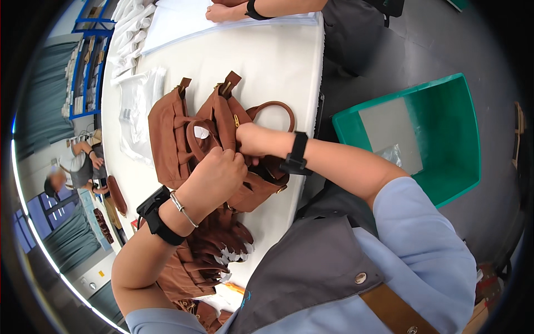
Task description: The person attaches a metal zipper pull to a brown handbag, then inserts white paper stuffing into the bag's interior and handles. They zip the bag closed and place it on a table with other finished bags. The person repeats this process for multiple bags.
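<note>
A brown fabric handbag with brass-coloured zipper pulls and a round carry handle rests on the white table before me. My left hand is closed in a pinch on the rim of its opening. Beside it, my right hand curls over the same opening, next to a zipper pull; its fingertips are partly hidden by the bag. A second brown handbag lies against the left side of this one.
Further brown bags are piled near my left elbow. Clear plastic sleeves lie on the white table. A green bin stands on the floor at the right. Another person's hand is at the far end; someone else works at left.
</note>
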The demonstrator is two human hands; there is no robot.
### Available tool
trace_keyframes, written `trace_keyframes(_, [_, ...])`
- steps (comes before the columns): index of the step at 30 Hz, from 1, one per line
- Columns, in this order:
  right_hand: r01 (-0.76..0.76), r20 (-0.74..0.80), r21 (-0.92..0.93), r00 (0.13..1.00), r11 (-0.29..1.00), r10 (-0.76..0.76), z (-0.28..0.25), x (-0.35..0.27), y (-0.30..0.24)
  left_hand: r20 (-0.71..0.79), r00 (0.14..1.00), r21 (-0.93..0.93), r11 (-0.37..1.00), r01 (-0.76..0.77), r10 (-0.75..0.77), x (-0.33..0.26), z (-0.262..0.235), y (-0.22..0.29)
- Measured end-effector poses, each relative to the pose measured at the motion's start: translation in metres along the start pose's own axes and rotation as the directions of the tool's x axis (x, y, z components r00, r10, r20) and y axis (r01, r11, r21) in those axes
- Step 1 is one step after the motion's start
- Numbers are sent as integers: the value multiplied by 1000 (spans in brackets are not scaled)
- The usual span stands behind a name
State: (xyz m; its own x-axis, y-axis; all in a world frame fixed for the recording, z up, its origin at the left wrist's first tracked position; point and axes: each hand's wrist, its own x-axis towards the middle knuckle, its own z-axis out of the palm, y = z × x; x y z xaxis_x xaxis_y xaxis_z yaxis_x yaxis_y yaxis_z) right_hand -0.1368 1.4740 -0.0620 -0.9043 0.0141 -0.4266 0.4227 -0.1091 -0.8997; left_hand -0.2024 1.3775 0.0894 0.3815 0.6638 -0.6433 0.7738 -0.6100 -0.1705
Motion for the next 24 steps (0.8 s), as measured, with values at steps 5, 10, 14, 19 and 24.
trace_keyframes(5, [154,-113,140,984,978,-139,21,-4,16,35,998,40,998,-49,48,7,-3,0])
trace_keyframes(10, [217,-28,-81,975,973,-219,26,6,30,-9,995,130,987,-94,96,7,-7,-1])
trace_keyframes(14, [407,-260,-275,841,871,-475,33,5,45,-42,993,146,984,-103,110,9,-10,-2])
trace_keyframes(19, [300,-254,-391,874,870,-415,11,-9,45,-245,958,117,986,-122,148,6,-12,-9])
trace_keyframes(24, [264,-485,-469,720,843,-496,-28,-11,27,-307,923,-35,967,-254,231,2,-15,-19])
